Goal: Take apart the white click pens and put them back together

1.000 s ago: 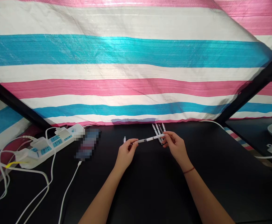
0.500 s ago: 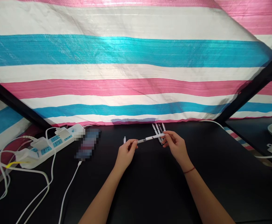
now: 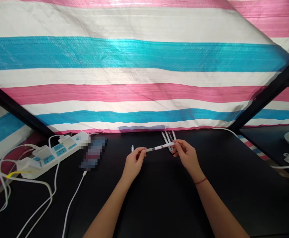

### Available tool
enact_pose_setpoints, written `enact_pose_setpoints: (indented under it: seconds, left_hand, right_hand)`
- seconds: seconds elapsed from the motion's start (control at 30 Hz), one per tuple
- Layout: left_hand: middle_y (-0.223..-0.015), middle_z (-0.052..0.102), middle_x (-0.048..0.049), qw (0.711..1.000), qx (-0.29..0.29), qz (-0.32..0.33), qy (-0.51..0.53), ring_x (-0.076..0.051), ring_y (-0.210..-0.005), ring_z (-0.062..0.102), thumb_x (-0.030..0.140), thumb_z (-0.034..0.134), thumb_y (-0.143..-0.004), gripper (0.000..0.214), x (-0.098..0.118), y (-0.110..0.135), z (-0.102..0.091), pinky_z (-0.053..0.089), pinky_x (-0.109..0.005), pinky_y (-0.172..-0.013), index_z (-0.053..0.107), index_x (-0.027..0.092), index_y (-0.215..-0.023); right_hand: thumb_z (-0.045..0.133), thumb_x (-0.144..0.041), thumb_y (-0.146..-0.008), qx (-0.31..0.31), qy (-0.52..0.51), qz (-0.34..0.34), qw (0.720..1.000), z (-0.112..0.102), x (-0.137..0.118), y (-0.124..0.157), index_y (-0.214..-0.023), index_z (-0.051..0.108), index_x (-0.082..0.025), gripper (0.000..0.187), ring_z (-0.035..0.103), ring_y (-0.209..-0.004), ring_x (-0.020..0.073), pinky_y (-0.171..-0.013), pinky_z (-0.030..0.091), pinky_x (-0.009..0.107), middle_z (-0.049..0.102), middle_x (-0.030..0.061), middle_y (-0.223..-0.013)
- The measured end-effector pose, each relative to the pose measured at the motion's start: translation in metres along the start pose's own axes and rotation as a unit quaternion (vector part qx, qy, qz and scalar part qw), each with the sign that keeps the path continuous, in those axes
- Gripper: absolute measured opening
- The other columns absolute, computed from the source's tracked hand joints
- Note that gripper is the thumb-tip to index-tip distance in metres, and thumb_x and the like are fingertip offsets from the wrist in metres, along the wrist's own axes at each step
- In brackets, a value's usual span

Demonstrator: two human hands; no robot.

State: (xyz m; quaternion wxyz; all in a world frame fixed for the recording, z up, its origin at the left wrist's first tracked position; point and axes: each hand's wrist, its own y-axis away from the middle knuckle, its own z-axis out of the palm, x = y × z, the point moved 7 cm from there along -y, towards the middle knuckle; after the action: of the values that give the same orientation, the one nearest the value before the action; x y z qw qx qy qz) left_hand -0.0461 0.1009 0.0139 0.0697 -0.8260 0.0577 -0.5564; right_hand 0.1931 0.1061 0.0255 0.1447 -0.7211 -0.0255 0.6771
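Note:
A slim white pen [image 3: 162, 146] is held level between my two hands above the black table. My left hand [image 3: 133, 162] pinches its greyish left end between thumb and fingers. At the other end, my right hand [image 3: 188, 158] has its fingertips closed on the white barrel. A short dark band shows midway along the pen. Just behind my right fingers, several white pens [image 3: 166, 138] lie side by side, their near ends partly hidden by the held pen and my hand. One more white piece [image 3: 132, 148], partly covered, pokes out behind my left hand.
On the left stand a white power strip [image 3: 67, 150] with plugged-in chargers and looping white cables [image 3: 52, 195]. Beside it lies a blurred-out phone [image 3: 94, 152] on a charging cable. A striped sheet [image 3: 144, 76] hangs behind the black table [image 3: 164, 205], between dark frame bars [image 3: 260, 94].
Almost nothing differs. My right hand has shifted very slightly left, and both hands keep their hold on the pen.

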Motion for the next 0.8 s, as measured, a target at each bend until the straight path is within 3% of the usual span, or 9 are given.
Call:
enact_pose_setpoints:
  seconds: [0.3, 0.57, 0.8]
  left_hand:
    - [-0.077, 0.065, -0.0018, 1.0, 0.013, -0.001, 0.003, -0.013, -0.06, 0.054, 0.041, 0.05, -0.085, 0.03, 0.0012, 0.0, -0.0014, 0.044, -0.023, -0.057, 0.065, 0.021, -0.102]
    - [-0.078, 0.066, -0.0025, 1.0, 0.004, 0.002, 0.009, -0.014, -0.061, 0.055, 0.041, 0.051, -0.085, 0.03, 0.0021, 0.0014, 0.0004, 0.044, -0.024, -0.057, 0.065, 0.02, -0.101]
    - [-0.077, 0.066, -0.0024, 1.0, 0.022, -0.002, 0.01, -0.012, -0.058, 0.053, 0.041, 0.051, -0.085, 0.031, 0.0024, -0.0008, -0.0054, 0.044, -0.023, -0.057, 0.065, 0.019, -0.102]
  right_hand:
    - [0.055, -0.046, -0.085, -0.004, 0.029, -0.008, 1.0, -0.0006, 0.0017, -0.0001, -0.087, 0.061, -0.017, 0.03, 0.06, -0.059, 0.0156, -0.047, 0.054, 0.027, 0.061, 0.0026, -0.066]
    - [0.056, -0.045, -0.084, -0.001, 0.009, 0.001, 1.0, 0.0012, -0.0011, 0.0008, -0.094, 0.06, -0.017, 0.03, 0.06, -0.061, 0.0163, -0.049, 0.054, 0.028, 0.066, 0.0062, -0.075]
    - [0.05, -0.046, -0.088, -0.045, 0.075, -0.007, 0.996, 0.0059, -0.0068, 0.0032, -0.067, 0.055, -0.018, 0.035, 0.05, -0.047, 0.0112, -0.045, 0.045, 0.024, 0.053, -0.001, -0.053]
